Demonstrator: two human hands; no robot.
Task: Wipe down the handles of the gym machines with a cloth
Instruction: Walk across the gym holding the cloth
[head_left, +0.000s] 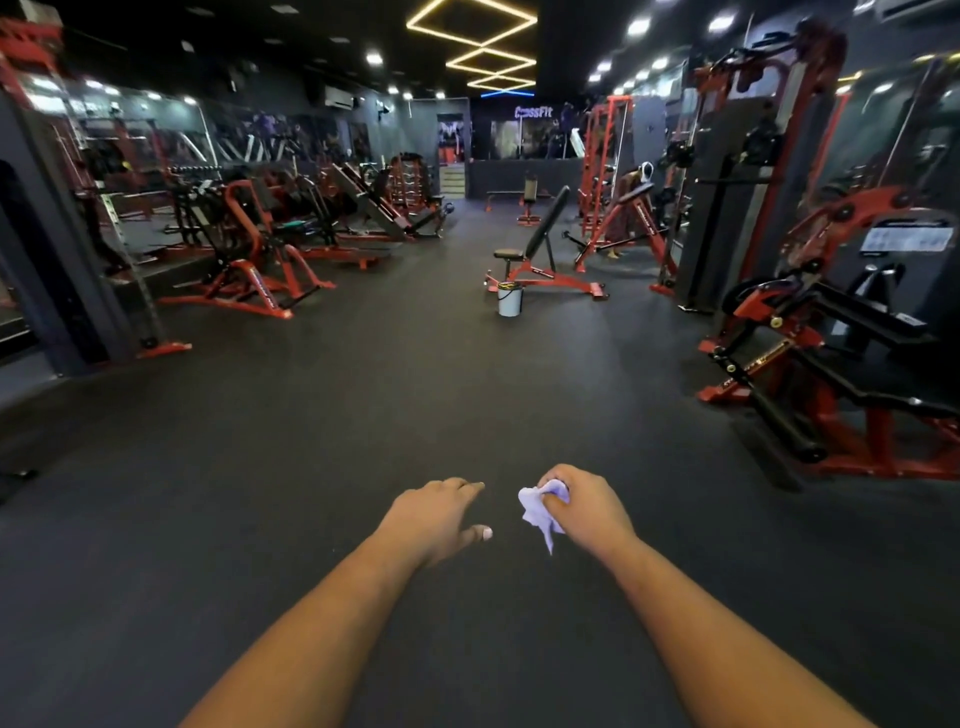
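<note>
Now right hand (587, 506) grips cloth (543, 512), left hand (434, 514) relaxed, holding nothing.

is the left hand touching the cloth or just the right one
Apart. The head view shows dark floor between the left hand and the pale cloth; only the right hand grips it, fingers curled around it.

A pale bucket (509, 300) stands on the dark floor (363, 415).
</note>
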